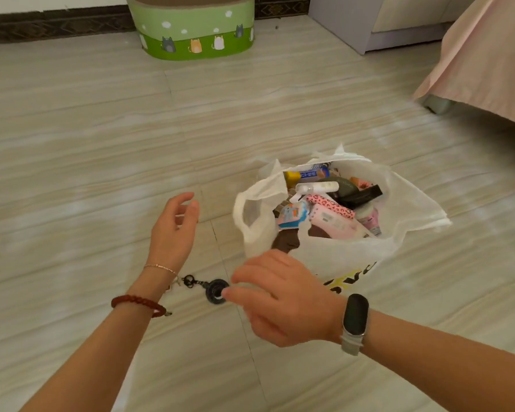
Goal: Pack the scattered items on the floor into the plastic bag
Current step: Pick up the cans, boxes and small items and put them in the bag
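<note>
A white plastic bag (pixel 411 209) stands open on the tiled floor, right of centre. Inside it lie several items: a white spray bottle, a pink leopard-print pouch, a yellow and blue tube and small packets. On the floor left of the bag lies a dark ring-shaped keychain (pixel 216 289) with a short chain and clasp. My right hand (pixel 280 295) hovers just beside it, fingertips at the ring's right edge, fingers apart and holding nothing. My left hand (pixel 176 227) is raised above the floor left of the bag, fingers loosely spread and empty.
A green cardboard box with cat pictures (pixel 194 28) stands by the far wall. A grey cabinet (pixel 369 22) sits at the back right. A bed with a pink cover (pixel 488 60) fills the right corner.
</note>
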Action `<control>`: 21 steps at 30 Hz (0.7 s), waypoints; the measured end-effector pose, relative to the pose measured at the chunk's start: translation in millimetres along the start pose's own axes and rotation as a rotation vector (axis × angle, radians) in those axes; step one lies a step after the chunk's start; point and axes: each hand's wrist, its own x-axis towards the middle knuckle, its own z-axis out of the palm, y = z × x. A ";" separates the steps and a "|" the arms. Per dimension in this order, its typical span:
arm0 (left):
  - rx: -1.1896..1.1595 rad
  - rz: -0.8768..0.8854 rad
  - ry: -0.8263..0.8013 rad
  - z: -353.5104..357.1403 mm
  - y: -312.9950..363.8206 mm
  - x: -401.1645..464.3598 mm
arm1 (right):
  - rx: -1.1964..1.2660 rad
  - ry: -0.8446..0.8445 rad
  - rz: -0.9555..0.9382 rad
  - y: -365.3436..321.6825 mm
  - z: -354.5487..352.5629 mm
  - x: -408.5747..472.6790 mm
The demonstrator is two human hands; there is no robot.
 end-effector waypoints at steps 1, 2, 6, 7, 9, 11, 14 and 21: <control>0.089 -0.009 0.010 -8.5 -16.0 -1.2 | 0.053 -0.089 -0.049 -8.3 19.3 4.3; 0.205 -0.023 0.000 -17.2 -35.4 -3.1 | 0.094 -0.215 -0.051 -14.4 39.9 7.5; 0.666 -0.153 -0.194 -45.0 -115.1 -14.1 | 0.143 -0.637 0.464 -11.8 118.7 14.0; 0.738 -0.190 -0.270 -48.3 -128.6 -17.4 | 0.133 -0.688 0.591 -6.8 134.0 15.2; 0.799 -0.268 -0.404 -50.6 -147.5 -24.1 | 0.107 -0.698 0.760 0.5 158.5 16.0; 0.839 -0.272 -0.436 -48.4 -157.1 -32.2 | 0.039 -0.679 0.819 3.1 177.1 14.1; 0.883 -0.165 -0.321 -43.9 -165.0 -43.5 | -0.034 -0.714 0.854 -0.9 188.8 18.0; 0.380 -0.218 -0.062 -45.9 -155.4 -48.4 | 0.309 -0.664 0.929 -5.9 160.0 22.9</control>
